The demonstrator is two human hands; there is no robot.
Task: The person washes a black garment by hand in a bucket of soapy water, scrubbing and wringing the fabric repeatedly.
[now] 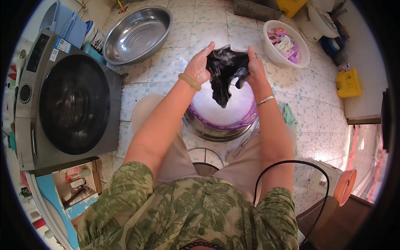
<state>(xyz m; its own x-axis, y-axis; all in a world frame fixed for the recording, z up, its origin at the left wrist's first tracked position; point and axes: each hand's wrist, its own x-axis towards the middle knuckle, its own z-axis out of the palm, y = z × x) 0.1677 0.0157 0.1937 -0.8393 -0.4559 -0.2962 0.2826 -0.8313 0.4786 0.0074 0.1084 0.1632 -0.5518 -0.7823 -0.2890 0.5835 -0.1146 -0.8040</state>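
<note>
Stretched between both hands is a wet black cloth (227, 67) with whitish suds on it. My left hand (200, 64) grips its left edge, a pale bangle at the wrist. The cloth's right edge is in my right hand (255, 67), with a silver bracelet on that wrist. One part of the cloth hangs down from the middle. Below it stands a purple-rimmed basin (223, 120) filled with white foam, resting on a metal base. The foam hides whatever is inside the basin.
A large steel basin (139, 34) lies front left, beside a grey washing machine (73, 100). At front right stands a white tub (286, 43) of pink, white and purple clothes. A yellow container (349, 82) sits by the right wall. A black cable (293, 161) loops near my right arm.
</note>
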